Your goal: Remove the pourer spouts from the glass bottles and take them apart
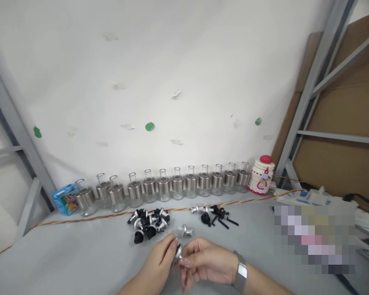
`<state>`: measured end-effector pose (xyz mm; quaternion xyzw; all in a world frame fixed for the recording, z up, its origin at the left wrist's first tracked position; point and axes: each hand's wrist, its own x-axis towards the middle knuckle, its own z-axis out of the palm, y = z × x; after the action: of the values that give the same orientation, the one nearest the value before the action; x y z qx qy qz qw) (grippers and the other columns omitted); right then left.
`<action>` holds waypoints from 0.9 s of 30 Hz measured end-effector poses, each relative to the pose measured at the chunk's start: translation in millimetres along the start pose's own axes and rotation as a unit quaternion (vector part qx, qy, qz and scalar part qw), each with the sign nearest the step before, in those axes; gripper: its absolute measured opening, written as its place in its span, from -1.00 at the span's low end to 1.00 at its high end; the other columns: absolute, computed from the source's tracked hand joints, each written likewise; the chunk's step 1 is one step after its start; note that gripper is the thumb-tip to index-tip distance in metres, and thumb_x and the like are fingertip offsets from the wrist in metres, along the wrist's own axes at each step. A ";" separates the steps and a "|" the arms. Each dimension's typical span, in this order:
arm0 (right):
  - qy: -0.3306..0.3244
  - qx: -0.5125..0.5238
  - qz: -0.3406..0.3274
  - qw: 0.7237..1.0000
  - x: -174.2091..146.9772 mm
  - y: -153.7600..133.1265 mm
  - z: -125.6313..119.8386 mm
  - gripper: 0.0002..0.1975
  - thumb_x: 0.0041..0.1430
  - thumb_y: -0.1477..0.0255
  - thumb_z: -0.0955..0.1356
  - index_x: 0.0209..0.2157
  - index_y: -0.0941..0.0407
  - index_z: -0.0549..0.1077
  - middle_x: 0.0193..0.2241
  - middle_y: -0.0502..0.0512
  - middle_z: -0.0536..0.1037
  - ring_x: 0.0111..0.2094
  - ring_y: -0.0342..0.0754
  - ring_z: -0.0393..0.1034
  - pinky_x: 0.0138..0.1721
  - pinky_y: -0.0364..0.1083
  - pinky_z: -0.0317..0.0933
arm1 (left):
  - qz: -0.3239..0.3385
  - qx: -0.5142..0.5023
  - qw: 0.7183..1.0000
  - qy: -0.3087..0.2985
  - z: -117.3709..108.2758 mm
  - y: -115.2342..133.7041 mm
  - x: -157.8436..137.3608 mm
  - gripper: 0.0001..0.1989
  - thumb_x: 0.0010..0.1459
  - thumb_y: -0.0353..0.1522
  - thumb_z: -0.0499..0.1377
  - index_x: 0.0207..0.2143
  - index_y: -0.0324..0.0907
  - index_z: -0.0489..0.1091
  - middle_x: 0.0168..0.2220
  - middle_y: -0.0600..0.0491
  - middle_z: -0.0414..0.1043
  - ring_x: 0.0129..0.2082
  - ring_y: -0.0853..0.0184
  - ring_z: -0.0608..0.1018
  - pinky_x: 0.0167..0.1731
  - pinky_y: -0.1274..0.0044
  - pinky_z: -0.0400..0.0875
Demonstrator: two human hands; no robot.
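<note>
My left hand (160, 262) is closed around a small silver and black bottle pourer (178, 250) near the front of the grey table. My right hand (207, 262) has its fingers pinched at the lower end of that same pourer; the fingers hide much of it. Just beyond my hands lies a loose silver pourer part (187, 230). Left of it is a heap of silver and black pourers (150, 223). Farther back on the right are more silver pourer parts (198, 209), with black pieces (219, 213) and thin black sticks beside them.
A row of glass bottles with metal sleeves (164, 185) stands along the wall. A blue box (66, 199) stands at its left end, a white jar with a red lid (262, 176) at its right. A twisted red-yellow wire (110, 216) crosses the table. A blurred patch (315, 239) covers the right side.
</note>
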<state>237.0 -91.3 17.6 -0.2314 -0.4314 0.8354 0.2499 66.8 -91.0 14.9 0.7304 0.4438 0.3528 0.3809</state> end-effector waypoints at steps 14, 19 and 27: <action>0.182 -0.434 -0.108 0.876 5.3 -0.5 2.9 -0.71 0.09 0.40 0.23 -0.67 0.18 0.31 -0.68 -0.03 0.39 -0.57 -0.16 0.32 -0.49 -0.19 0.16 | -0.038 -0.032 0.999 0.006 4.7 -4.7 13.1 -0.65 0.10 -0.12 -0.08 -0.55 -0.18 0.19 -0.58 0.18 0.15 -0.52 0.43 0.22 -0.50 0.62 0.12; 0.203 -0.785 -0.194 0.552 9.4 5.2 0.9 -0.82 0.05 0.63 0.19 -0.37 0.22 0.39 -0.45 0.13 0.46 -0.42 -0.08 0.33 -0.39 -0.14 0.17 | -0.151 -0.148 0.976 0.045 13.0 -14.2 19.1 -0.55 -0.10 0.06 0.00 -0.61 -0.15 0.12 -0.70 0.26 -0.02 -0.69 0.50 0.10 -0.70 0.65 -0.01; 0.208 -0.825 -0.136 0.507 8.3 -6.0 18.2 -0.80 -0.06 0.64 0.24 -0.34 0.22 0.39 -0.42 0.18 0.49 -0.41 -0.03 0.37 -0.44 -0.14 0.17 | -0.196 -0.167 0.966 0.031 14.9 -12.2 19.1 -0.48 -0.14 0.15 -0.09 -0.57 -0.14 0.11 -0.77 0.31 -0.08 -0.80 0.53 0.02 -0.79 0.65 -0.09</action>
<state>221.0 -94.2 30.7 -0.4390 -0.8876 -0.0141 0.1389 81.7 -73.2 0.8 0.5435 0.5246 0.3632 0.5455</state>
